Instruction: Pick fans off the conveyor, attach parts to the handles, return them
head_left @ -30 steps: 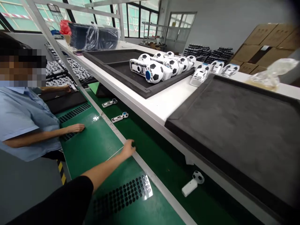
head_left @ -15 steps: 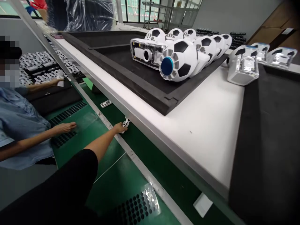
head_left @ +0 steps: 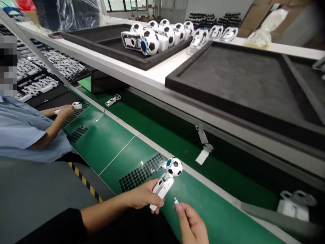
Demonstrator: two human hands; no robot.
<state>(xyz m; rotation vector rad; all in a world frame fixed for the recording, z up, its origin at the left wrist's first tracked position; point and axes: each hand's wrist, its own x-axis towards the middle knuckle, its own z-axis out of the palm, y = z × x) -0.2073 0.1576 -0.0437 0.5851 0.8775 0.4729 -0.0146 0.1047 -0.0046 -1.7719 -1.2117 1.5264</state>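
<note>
My left hand [head_left: 146, 195] is wrapped round the white body of a handheld device with a soccer-ball head [head_left: 174, 167]. The device tilts up and to the right, with a blue disc on its round head. Close beside its lower end is my right hand [head_left: 191, 222], pinching a small white plug with a metal tip [head_left: 175, 200] between thumb and finger. A small gap separates plug and device. Behind the left hand, a clear sheet of black round dots [head_left: 142, 171] lies on the green work surface [head_left: 114, 135].
A sunken green belt [head_left: 162, 125] carries several similar devices. Above it runs a white shelf [head_left: 162, 73] with black foam trays [head_left: 243, 81] and soccer-ball devices [head_left: 149, 42]. At left, a co-worker in a blue shirt [head_left: 30, 128] holds another device [head_left: 77, 105].
My left hand has come back from the belt with the device. My right hand has entered view with the plug. The view has turned right, and the co-worker now holds a soccer-ball device.
</note>
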